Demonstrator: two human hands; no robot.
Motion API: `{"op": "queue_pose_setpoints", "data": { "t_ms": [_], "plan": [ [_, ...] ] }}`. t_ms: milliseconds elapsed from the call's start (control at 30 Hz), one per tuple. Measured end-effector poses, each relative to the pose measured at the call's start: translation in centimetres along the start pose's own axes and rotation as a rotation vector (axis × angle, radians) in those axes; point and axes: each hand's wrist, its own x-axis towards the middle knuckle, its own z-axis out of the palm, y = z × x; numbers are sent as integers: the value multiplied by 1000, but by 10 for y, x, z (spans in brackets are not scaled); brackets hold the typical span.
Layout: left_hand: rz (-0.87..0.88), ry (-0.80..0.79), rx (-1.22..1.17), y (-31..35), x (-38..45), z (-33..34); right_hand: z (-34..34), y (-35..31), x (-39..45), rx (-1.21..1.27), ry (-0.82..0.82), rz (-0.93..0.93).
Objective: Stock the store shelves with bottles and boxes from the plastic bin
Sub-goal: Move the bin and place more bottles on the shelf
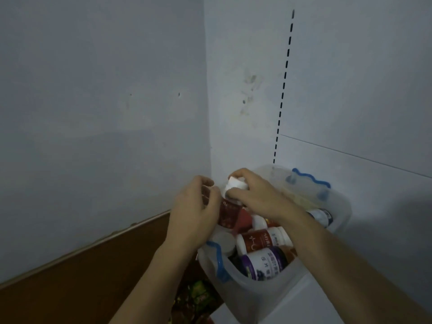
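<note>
Red-labelled bottle [230, 212] with white cap — held over the bin's [261, 293] far-left corner, long axis tilted, cap up and away — left hand [194, 206] grips its body, right hand [254, 195] pinches the cap, both equally near; other bottles lie below.

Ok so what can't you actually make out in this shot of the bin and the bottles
- Head view: the body of the red-labelled bottle is mostly hidden by the left hand; the right hand covers part of its white cap.
- Label text on the purple bottle is too blurred to read.
- The plastic bin runs off the bottom edge, and both hands hide its far contents.
- The dark, blurred patch at the lower edge cannot be identified.
</note>
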Motion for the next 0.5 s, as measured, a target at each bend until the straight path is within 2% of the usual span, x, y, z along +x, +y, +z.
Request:
{"op": "queue_pose_setpoints", "data": {
  "t_ms": [133,200,333,400,467,500],
  "plan": [
    [74,-159,-13,5,7,9,-15,-15,-11,154,122,-62],
    [107,-227,-20,4,9,13,-23,-20,-18,261,92,-83],
    [119,-173,-5,0,10,17,-45,-16,-36,373,-51,-46],
    [92,-162,-1,-3,9,17,-59,-8,-40,239,-68,-17],
    [84,-156,1,-3,8,17,-73,0,-39,-157,-119,-47],
    [84,-153,4,-3,8,17,-77,3,-38,-365,-221,-67]
  ]
}}
